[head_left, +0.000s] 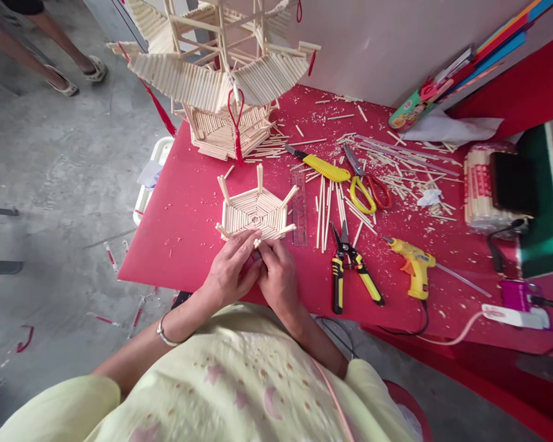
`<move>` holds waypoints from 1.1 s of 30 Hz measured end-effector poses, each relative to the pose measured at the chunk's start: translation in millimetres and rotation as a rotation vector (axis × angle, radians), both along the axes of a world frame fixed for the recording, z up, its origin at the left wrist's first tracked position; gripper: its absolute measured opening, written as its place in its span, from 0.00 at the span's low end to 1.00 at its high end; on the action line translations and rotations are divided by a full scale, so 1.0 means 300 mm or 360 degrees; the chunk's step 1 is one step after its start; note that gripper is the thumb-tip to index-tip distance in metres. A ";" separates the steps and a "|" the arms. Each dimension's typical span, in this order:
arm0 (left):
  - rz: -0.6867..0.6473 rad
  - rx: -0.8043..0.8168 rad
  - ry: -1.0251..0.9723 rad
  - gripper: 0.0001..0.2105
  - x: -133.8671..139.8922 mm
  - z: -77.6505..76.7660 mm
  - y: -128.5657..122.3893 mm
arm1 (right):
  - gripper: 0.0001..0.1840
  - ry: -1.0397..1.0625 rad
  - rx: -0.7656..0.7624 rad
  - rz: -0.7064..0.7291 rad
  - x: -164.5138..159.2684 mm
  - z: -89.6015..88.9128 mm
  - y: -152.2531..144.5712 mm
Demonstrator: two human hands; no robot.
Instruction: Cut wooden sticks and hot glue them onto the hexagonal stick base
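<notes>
Left grip (234,265), right grip (279,273) together, fingers (247,238) curled; forearms (138,359) angled inward.

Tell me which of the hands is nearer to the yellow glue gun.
Right. The right hand is left of the glue gun, with the cutters lying between them. The left hand is on the right hand's far side, farther from the glue gun.
</notes>
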State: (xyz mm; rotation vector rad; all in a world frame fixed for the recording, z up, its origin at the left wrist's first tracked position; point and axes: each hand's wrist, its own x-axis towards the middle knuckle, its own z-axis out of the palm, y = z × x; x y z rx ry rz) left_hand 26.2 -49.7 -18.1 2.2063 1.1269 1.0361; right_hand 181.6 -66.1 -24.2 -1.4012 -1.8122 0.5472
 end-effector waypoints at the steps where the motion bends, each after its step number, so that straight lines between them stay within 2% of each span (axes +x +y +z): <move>1: 0.0000 0.0000 0.0000 0.32 0.000 -0.001 0.000 | 0.20 -0.0002 -0.0004 0.0000 0.000 0.000 -0.001; 33: -0.0007 0.0003 0.0001 0.32 0.000 0.005 0.002 | 0.20 -0.0022 -0.0017 -0.0003 0.002 0.000 0.000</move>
